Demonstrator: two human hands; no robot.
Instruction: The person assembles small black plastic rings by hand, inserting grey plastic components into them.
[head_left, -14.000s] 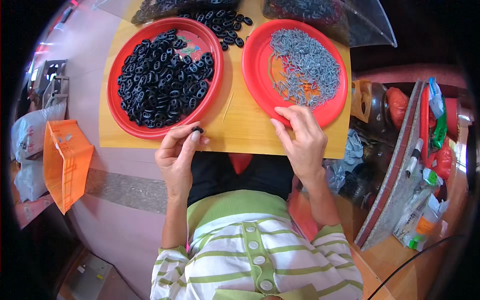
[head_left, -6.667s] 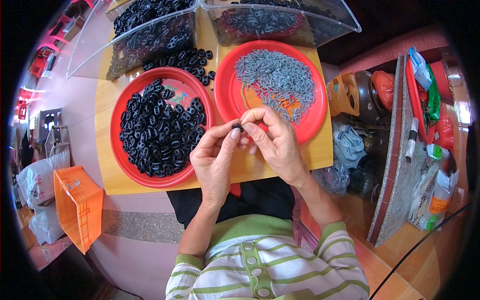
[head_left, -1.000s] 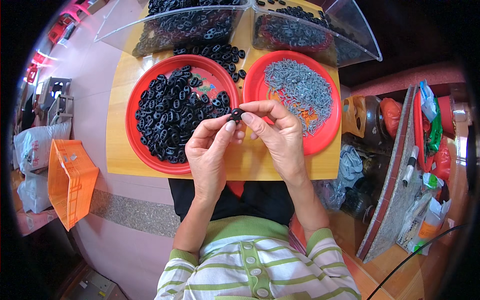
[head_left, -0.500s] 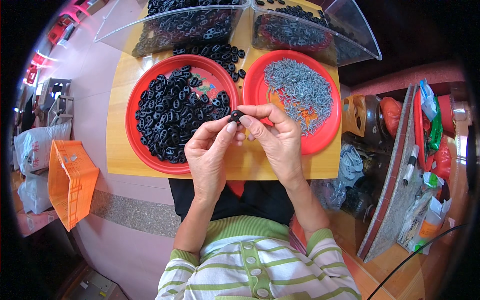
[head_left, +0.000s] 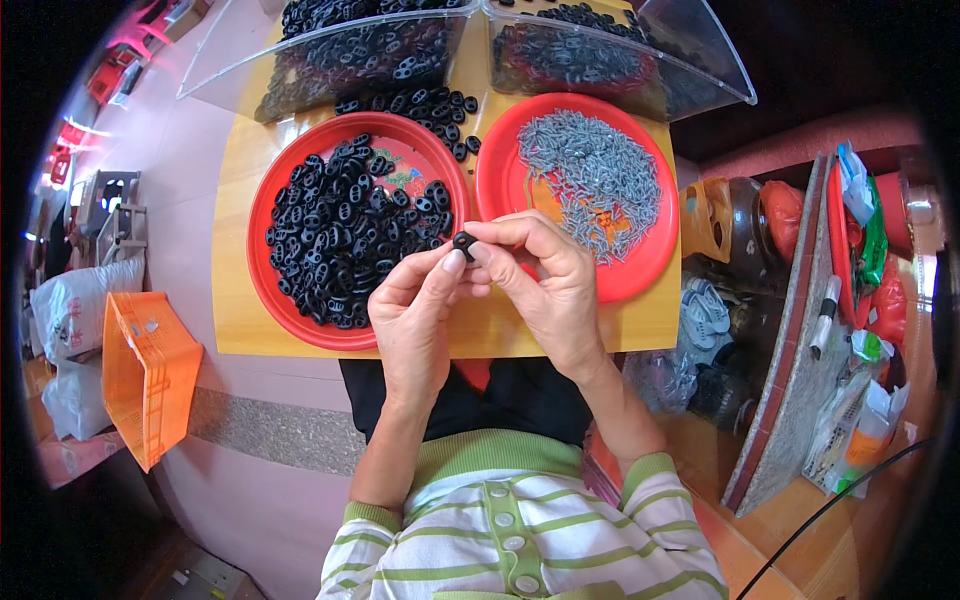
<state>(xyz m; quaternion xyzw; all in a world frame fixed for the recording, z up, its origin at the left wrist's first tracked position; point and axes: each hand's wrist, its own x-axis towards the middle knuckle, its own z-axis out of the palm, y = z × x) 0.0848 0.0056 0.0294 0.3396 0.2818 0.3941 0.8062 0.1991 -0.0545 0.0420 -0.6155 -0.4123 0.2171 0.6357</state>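
Observation:
Both my hands meet over the near edge of the table, pinching one small black cord lock (head_left: pixel 464 240). My left hand (head_left: pixel 414 318) grips its left side between thumb and index finger. From the right, the thumb and index finger of my right hand (head_left: pixel 545 292) close on the same piece. Behind my left hand is a round red tray (head_left: pixel 442 152) heaped with black two-hole cord locks (head_left: pixel 335 225). A second red tray (head_left: pixel 508 168), beyond my right hand, holds many small grey metal pieces (head_left: pixel 590 165), like springs or screws.
Two clear plastic bins (head_left: pixel 225 78) of black pieces stand at the table's far edge, with loose cord locks (head_left: pixel 430 105) before them. An orange crate (head_left: pixel 178 370) sits on the floor at left. Bags and a stone-edged slab (head_left: pixel 775 370) crowd the right.
The black cord lock has been turned a little between my fingers, and both hands keep their pinch. The whole view has shifted slightly.

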